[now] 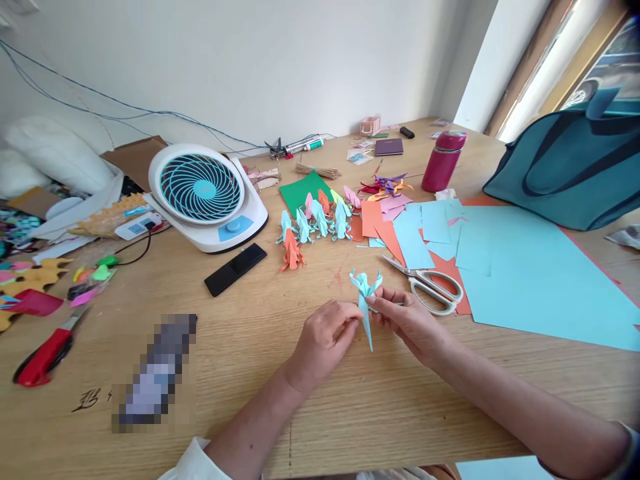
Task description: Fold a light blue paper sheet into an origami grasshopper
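Observation:
A light-blue folded paper figure (pixel 367 303), with thin curled limbs at its top and a long point hanging down, is held above the wooden table. My right hand (pixel 403 317) pinches its middle from the right, thumb on top. From the left, my left hand (pixel 333 328) has its fingertips pressed together at the figure's edge, on one of its folded parts. Beyond the hands stand several finished paper figures (pixel 321 220) in light blue, pink and orange. Scissors (pixel 436 288) with white handles lie just right of the figure, partly over paper.
Light-blue paper sheets (pixel 530 267) and orange pieces (pixel 373 219) cover the right side. Behind them are a maroon bottle (pixel 444 160) and a teal bag (pixel 565 167). A white fan (pixel 210 193), a black phone (pixel 235 269), a blurred-out device (pixel 157 373) and a red-handled cutter (pixel 47 353) lie left.

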Demonstrator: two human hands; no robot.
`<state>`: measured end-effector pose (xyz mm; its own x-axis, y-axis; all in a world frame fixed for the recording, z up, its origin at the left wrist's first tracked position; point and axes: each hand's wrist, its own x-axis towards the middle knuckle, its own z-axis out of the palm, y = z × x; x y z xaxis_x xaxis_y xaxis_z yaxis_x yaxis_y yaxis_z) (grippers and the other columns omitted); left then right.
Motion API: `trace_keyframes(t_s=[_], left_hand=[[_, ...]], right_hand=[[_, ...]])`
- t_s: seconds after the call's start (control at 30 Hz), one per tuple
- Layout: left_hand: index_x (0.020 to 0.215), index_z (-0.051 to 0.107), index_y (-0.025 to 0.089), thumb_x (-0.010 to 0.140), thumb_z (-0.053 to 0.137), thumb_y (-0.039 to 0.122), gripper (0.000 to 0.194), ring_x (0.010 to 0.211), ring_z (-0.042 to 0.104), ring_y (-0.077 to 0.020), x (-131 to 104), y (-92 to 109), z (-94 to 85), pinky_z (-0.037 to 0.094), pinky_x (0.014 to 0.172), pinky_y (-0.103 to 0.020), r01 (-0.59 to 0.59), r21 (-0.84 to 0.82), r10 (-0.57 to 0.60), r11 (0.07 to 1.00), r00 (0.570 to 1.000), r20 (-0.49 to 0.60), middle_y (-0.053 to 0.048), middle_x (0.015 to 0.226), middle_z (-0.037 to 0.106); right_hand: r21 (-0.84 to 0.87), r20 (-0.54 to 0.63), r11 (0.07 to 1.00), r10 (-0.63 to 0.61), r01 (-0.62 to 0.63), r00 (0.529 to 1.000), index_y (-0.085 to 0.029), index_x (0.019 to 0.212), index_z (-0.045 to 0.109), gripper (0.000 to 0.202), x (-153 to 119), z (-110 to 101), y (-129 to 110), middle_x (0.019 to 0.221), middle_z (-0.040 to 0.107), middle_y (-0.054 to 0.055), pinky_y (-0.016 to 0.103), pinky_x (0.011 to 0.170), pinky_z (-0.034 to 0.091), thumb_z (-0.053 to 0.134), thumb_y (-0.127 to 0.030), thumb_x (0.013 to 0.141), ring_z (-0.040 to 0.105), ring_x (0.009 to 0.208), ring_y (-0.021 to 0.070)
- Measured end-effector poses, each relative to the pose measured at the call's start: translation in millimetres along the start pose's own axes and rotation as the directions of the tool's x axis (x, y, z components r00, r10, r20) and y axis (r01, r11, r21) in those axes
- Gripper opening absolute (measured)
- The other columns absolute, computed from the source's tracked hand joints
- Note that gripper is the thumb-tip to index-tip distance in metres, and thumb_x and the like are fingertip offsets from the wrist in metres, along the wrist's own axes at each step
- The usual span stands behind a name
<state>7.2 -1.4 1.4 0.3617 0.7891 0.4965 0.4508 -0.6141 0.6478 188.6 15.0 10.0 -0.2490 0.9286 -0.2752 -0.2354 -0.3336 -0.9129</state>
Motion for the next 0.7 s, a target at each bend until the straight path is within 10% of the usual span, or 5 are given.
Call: trace_keyframes(t_s=[0.27,0.7], left_hand=[[0.099,0.062,0.020,0.090,0.058,0.009,0.014,0.077,0.065,-0.0143,2.6,-2.1,-1.2,0.053,0.070,-0.025,-0.358,0.315,0.390,0.879,0.920,-0.041,-0.005,0.088,0.070],[0.102,0.064,0.020,0.091,0.058,0.011,0.015,0.073,0.064,-0.0134,0.2,-6.3,-1.3,0.052,0.067,-0.024,-0.356,0.308,0.387,0.882,0.921,-0.042,-0.005,0.086,0.069]], right_hand=[[0.171,0.082,0.983,0.047,-0.061,0.995,-0.018,0.071,0.062,0.041,-6.9,4.5,3.5,0.067,0.052,-0.002,0.026,0.063,0.040,0.084,-0.052,0.064,0.043,0.062,0.0110],[0.085,0.016,0.996,-0.015,0.014,1.000,-0.019,0.066,0.061,0.042,-9.8,7.9,0.5,0.064,0.055,-0.001,0.029,0.068,0.039,0.081,-0.056,0.066,0.047,0.064,0.0125]])
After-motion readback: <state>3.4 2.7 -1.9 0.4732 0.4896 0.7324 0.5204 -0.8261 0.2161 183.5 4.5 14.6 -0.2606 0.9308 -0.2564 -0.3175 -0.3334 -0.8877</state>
